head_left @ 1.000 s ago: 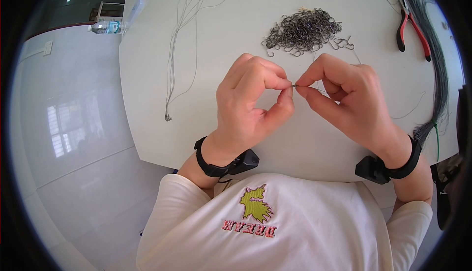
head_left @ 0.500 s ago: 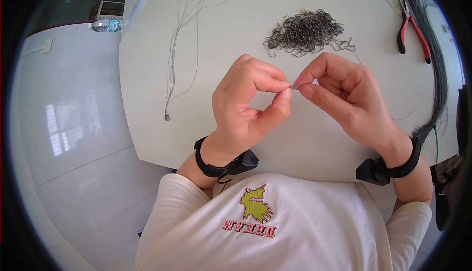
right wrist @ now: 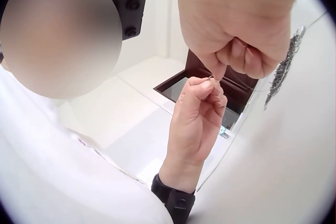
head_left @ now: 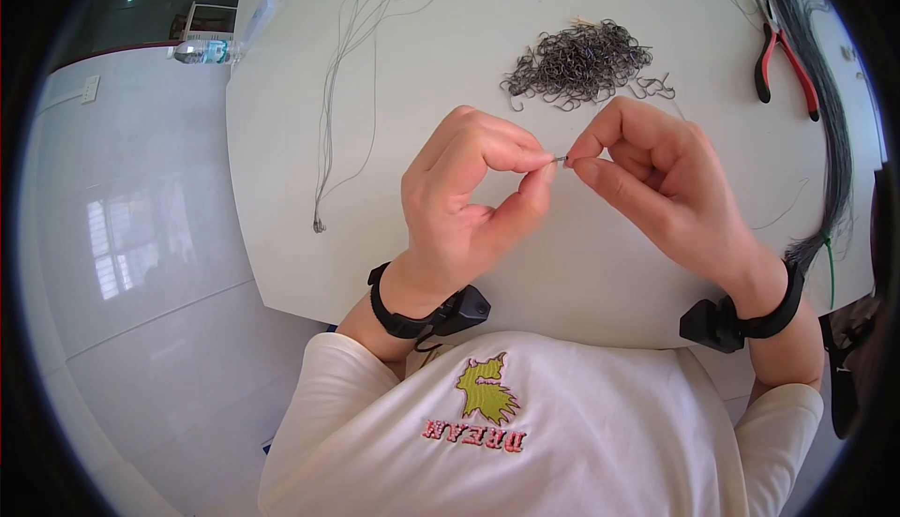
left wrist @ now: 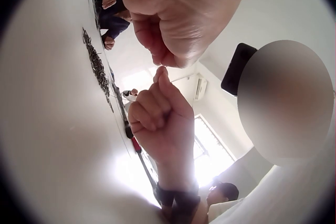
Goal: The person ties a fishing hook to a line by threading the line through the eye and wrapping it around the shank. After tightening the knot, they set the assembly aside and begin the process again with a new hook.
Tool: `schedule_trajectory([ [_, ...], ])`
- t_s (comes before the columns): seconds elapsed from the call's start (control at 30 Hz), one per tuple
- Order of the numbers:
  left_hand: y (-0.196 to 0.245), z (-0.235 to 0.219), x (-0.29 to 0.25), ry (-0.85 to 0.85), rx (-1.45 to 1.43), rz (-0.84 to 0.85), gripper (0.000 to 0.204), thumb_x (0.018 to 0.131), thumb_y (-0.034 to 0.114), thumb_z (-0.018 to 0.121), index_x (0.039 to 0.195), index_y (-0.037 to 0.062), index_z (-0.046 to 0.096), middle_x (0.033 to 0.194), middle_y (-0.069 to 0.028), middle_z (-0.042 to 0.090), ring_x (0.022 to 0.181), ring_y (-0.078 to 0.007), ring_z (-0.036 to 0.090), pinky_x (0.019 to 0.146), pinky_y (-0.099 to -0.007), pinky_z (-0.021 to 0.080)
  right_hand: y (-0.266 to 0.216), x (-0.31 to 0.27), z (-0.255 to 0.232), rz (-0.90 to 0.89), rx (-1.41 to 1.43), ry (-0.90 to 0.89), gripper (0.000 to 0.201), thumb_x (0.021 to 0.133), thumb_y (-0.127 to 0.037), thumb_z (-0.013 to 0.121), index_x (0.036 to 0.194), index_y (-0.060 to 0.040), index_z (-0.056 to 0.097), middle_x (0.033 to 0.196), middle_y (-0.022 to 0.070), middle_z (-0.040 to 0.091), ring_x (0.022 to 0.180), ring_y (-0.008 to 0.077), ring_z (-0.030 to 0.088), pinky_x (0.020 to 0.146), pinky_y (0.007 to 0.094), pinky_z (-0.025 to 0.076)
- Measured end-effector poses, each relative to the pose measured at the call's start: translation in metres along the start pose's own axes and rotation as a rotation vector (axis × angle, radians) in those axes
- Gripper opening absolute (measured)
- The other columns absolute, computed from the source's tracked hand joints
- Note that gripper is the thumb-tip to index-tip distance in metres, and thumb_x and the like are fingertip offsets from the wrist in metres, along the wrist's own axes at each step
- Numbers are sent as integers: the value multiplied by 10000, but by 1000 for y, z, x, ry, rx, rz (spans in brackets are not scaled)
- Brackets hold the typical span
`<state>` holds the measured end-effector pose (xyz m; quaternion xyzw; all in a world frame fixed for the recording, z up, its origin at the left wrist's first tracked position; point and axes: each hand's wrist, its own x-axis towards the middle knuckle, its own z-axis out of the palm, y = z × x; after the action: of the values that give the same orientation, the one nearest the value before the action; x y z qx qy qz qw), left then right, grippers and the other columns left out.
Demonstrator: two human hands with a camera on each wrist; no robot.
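Observation:
Between the two hands, a small dark fish hook (head_left: 561, 159) shows at the fingertips, mostly hidden. My left hand (head_left: 473, 184) pinches it between thumb and forefinger. The right hand (head_left: 661, 184) meets it from the other side, thumb and forefinger pinching thin fishing line at the hook's end, the other fingers curled in. A strand of line (right wrist: 251, 86) shows beyond the fingers in the right wrist view. Past the hands lies a heap of dark fish hooks (head_left: 586, 62), with a few loose hooks (head_left: 653, 85) at its right side.
On the white table (head_left: 281, 161), hooks tied to long lines (head_left: 320, 224) lie at left. Red-and-black pliers (head_left: 786, 62) and a thick bundle of dark line (head_left: 839, 151) lie at right. A water bottle (head_left: 203, 52) shows past the left edge. Other people (left wrist: 113, 16) sit farther off.
Both hands stay close together with small finger shifts. The right thumb has drawn back over the fingertip, and more of the hook shows between the hands. The line seen by the right palm earlier is now hidden.

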<state>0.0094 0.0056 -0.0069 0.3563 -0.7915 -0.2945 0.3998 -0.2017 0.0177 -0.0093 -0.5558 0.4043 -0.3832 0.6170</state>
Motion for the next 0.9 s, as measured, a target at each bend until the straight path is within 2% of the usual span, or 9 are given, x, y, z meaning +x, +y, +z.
schedule_trajectory([
  [0.07, 0, -3, 3, 2, 126, 71, 207, 772, -133, 681, 881, 33, 621, 871, -80, 658, 775, -158, 600, 687, -267, 475, -3, 0, -2, 1, -60, -2, 55, 932, -75, 615, 943, -23, 598, 582, -107, 337, 540, 1, 244, 514, 225, 194],
  [0.2, 3, -5, 6, 15, 209, 107, 209, 758, -116, 725, 875, 41, 651, 859, -73, 681, 760, -164, 618, 665, -264, 480, -4, 0, -1, -20, -52, 6, 83, 924, -100, 637, 963, -31, 611, 561, -114, 305, 523, 2, 230, 509, 225, 183],
  [0.27, 4, -3, 6, 47, 254, 159, 220, 707, -66, 775, 837, 76, 668, 819, -32, 691, 695, -182, 597, 583, -272, 463, -1, -1, 2, -1, -14, 11, 88, 924, -102, 642, 964, -30, 613, 555, -118, 294, 519, 1, 226, 508, 225, 180],
  [0.33, 6, -5, 5, 27, 263, 167, 217, 727, -83, 762, 858, 64, 673, 832, -47, 690, 726, -177, 611, 617, -266, 473, 1, 0, 4, -24, 18, 74, 76, 872, -97, 664, 913, -36, 645, 525, -82, 247, 493, 30, 211, 471, 266, 188],
  [0.5, 6, -5, 6, -2, 281, 175, 221, 734, -94, 759, 875, 54, 674, 881, -75, 689, 778, -179, 628, 657, -263, 485, 3, 1, 4, -37, -14, 81, 61, 876, -92, 670, 890, -35, 652, 522, -75, 247, 494, 36, 210, 470, 269, 190],
  [0.6, 7, 0, 9, 100, 259, 118, 251, 677, -49, 789, 855, 92, 683, 867, -35, 679, 753, -192, 601, 615, -288, 466, 4, 1, 4, -59, -46, 96, 54, 876, -85, 671, 885, -34, 654, 519, -67, 246, 492, 41, 217, 469, 270, 199],
  [0.7, 4, -2, 8, 81, 300, 162, 297, 642, -36, 798, 879, 111, 696, 872, -26, 654, 773, -195, 585, 630, -293, 461, 4, 1, 4, -66, -84, 106, 49, 874, -77, 675, 886, -33, 656, 517, -58, 248, 490, 44, 231, 468, 268, 214],
  [0.77, 4, -7, 8, 4, 380, 214, 286, 659, -72, 784, 892, 65, 689, 878, -59, 648, 816, -191, 603, 662, -274, 479, 2, 2, 4, -66, -111, 108, 45, 874, -72, 676, 885, -32, 657, 515, -54, 250, 489, 46, 240, 467, 266, 222],
  [0.9, 4, -8, 9, -13, 382, 207, 263, 658, -59, 786, 869, 69, 695, 856, -52, 637, 781, -187, 581, 645, -272, 464, 2, 2, 5, -72, -139, 136, 40, 873, -65, 677, 875, -30, 659, 513, -47, 259, 488, 49, 253, 466, 263, 237],
])
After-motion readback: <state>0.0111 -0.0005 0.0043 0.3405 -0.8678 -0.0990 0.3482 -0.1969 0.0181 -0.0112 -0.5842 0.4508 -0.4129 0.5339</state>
